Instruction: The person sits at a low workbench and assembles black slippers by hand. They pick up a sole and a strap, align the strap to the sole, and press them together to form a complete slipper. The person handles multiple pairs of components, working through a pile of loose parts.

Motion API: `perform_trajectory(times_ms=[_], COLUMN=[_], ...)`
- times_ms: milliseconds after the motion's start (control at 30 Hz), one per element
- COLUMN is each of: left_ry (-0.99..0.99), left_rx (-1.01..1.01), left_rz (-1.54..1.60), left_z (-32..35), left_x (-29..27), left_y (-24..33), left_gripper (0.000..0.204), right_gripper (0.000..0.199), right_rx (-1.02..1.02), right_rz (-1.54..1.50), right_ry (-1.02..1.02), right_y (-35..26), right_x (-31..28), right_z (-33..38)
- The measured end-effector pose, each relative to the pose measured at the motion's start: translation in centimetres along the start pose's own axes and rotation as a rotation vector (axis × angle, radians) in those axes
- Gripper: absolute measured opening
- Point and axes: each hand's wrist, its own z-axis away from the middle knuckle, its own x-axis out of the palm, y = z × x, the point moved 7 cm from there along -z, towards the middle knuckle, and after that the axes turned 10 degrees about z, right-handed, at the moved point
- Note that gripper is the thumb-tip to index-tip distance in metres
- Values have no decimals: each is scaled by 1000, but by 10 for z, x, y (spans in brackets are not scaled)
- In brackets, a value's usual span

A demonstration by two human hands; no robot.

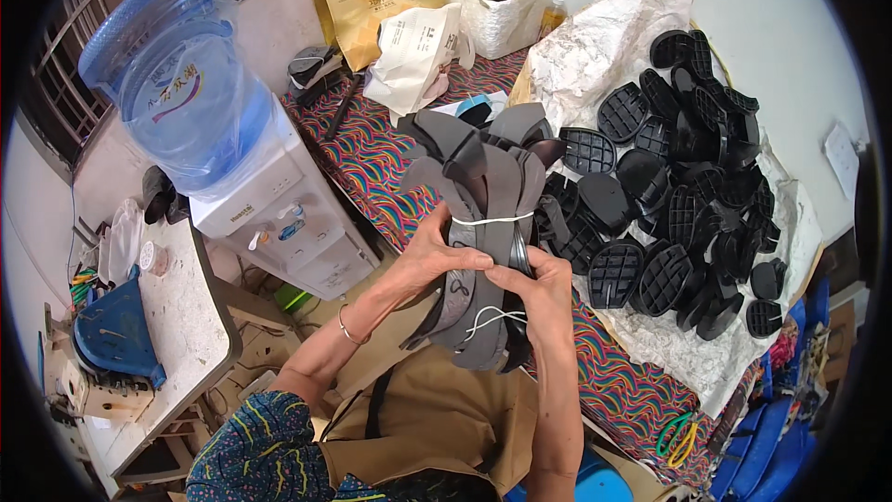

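Grey bundle of insoles (483,232) stands almost upright, long axis top to bottom; my left hand (437,256) and right hand (539,288) fingers close tightly around it.

Bundle of grey soles (483,223) hides both hands' fingertips.

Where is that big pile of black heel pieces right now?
The pile of black heel pieces lies on crumpled white paper at the right of the head view, just right of the grey bundle held in both hands.
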Motion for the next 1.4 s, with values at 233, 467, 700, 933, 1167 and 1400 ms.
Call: perform_trajectory(times_ms=[233, 467, 700, 933, 1167, 1400], left_ry=[-122, -72, 95, 102, 36, -167], left_rx=[-58, -74, -73, -38, -163, -280], left_rz=[216, 162, 272, 234, 151, 245], left_z=[-10, -14, -12, -21, -25, -33], left_x=[1, 3, -2, -5, -11, -18], left_y=[1, -25, -45, -41, -53, -50], left_gripper=[82, 65, 56, 42, 44, 66], right_gripper=[23, 20, 16, 17, 23, 18], right_rx=[-19, 3, 59, 35, 57, -15], right_rz=[-171, 507, -102, -252, -114, 98], right_ry=[17, 20, 12, -27, -73, -145], right_y=[8, 15, 35, 55, 67, 50], right_x=[-13, -6, -2, -8, -15, -1], right_z=[-3, -8, -11, -17, -15, -10])
